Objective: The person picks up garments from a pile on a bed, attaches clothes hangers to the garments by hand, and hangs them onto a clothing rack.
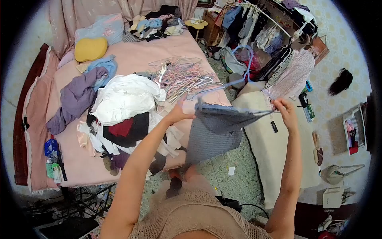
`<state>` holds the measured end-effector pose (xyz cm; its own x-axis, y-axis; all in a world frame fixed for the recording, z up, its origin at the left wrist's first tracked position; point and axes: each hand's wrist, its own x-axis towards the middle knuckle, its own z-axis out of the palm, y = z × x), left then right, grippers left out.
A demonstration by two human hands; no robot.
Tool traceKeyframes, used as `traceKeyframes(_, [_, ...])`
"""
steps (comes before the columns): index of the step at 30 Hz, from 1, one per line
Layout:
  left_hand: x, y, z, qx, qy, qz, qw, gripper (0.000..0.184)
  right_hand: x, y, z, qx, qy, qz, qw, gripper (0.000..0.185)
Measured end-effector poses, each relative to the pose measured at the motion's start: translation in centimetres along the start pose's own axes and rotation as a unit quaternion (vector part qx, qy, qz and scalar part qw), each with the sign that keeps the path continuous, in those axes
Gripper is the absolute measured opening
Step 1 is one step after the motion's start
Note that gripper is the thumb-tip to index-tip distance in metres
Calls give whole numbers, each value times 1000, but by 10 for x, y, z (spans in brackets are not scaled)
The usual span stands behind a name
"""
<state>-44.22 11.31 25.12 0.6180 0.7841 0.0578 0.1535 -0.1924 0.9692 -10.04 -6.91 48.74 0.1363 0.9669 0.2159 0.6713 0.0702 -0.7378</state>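
Observation:
A grey garment (215, 141) with a fine texture hangs stretched between my two hands, over the floor beside the bed. My left hand (180, 114) is at its upper left edge, thumb raised and fingers closed on the cloth. Raised farther right, my right hand (285, 114) pinches the garment's narrow, drawn-out right end. Just above the cloth shows a light blue hanger (229, 84), its hook pointing away from me; whether it touches the garment, I cannot tell.
A bed (135, 49) on the left bears a clothes pile (126, 99), a heap of hangers (187, 77) and a yellow pillow (90, 49). A cream-covered surface (264, 159) with a dark phone-like object (274, 127) stands right. Clothes hang on a rack (266, 16) behind.

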Motion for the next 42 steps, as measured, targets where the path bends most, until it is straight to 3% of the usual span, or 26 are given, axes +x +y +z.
traceKeyframes(1, [3,4,8,75,-25,78,994,107,-7,-2,-3,-4,-2,3,1000,18])
traceKeyframes(2, [7,8,17,155,-112,128,973,105,-13,-4,-7,8,-25,22,999,19])
traceKeyframes(4, [-8,35,38,51,-207,101,972,91,-19,-3,-18,39,-53,43,997,20])
traceKeyframes(6, [-12,40,60,12,-345,121,931,77,-18,5,-34,51,-40,53,997,20])
traceKeyframes(8, [-24,50,74,191,-396,-58,896,59,-12,19,-47,50,-12,60,997,19])
traceKeyframes(9, [-22,18,90,188,-399,-59,895,59,-5,27,-47,49,-13,64,997,19])
traceKeyframes(11, [-12,-72,125,42,-488,-10,872,48,12,52,-44,49,-19,73,996,20])
traceKeyframes(12, [-13,-70,126,38,-488,-13,872,48,21,75,-38,44,-23,85,995,20])
traceKeyframes(15, [-11,-56,123,-90,-454,-6,886,38,46,152,-3,70,-45,130,988,19])
traceKeyframes(17, [-10,-69,124,-43,-428,-183,884,37,60,223,29,97,-61,134,984,18])
traceKeyframes(18, [-14,-93,130,-44,-426,-189,884,37,65,258,47,86,-68,140,984,18])
traceKeyframes(19, [-21,-131,142,-198,-352,-325,855,30,67,292,65,75,-73,148,983,17])
traceKeyframes(20, [-25,-158,149,-343,-261,-443,786,24,69,323,84,78,-73,169,980,17])
traceKeyframes(24, [-30,-213,153,-309,-187,-492,792,22,80,399,150,60,-86,180,978,18])
traceKeyframes(26, [-34,-249,162,-319,-172,-495,790,30,88,420,172,47,-93,198,975,17])
traceKeyframes(30, [-14,-226,169,-267,-140,-516,802,34,93,466,207,16,-80,218,973,17])
traceKeyframes(38, [10,-249,191,-239,49,-537,807,30,101,495,228,-63,-80,300,949,19])
traceKeyframes(42, [22,-252,191,-228,65,-544,805,31,107,500,224,-125,-104,286,944,32])
